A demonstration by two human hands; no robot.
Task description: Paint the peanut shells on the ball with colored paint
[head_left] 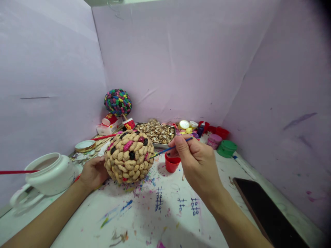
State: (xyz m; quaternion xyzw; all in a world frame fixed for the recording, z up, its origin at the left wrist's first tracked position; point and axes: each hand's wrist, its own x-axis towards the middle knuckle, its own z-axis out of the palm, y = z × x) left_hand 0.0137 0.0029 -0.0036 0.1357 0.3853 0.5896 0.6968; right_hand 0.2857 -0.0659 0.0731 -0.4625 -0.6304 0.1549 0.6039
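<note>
A ball covered in peanut shells (124,160) rests low over the paint-spattered table; a few of its shells are painted pink, black or dark red. My left hand (94,172) grips its left side, with the fingertips hidden behind it. Between the thumb and fingers of my right hand (195,160) is a thin paintbrush (168,150) with a blue handle. Its tip meets the right side of the ball, by a pink shell. Just below the brush stands a small red cup (172,163), partly hidden by my right hand.
A white mug-shaped pot (49,174) stands at left. Behind the ball are a tray of peanut shells (157,132) and a finished-looking multicoloured ball (118,102). Green (227,148) and purple tubs (214,140) sit right; a dark phone (266,213) lies near the right edge.
</note>
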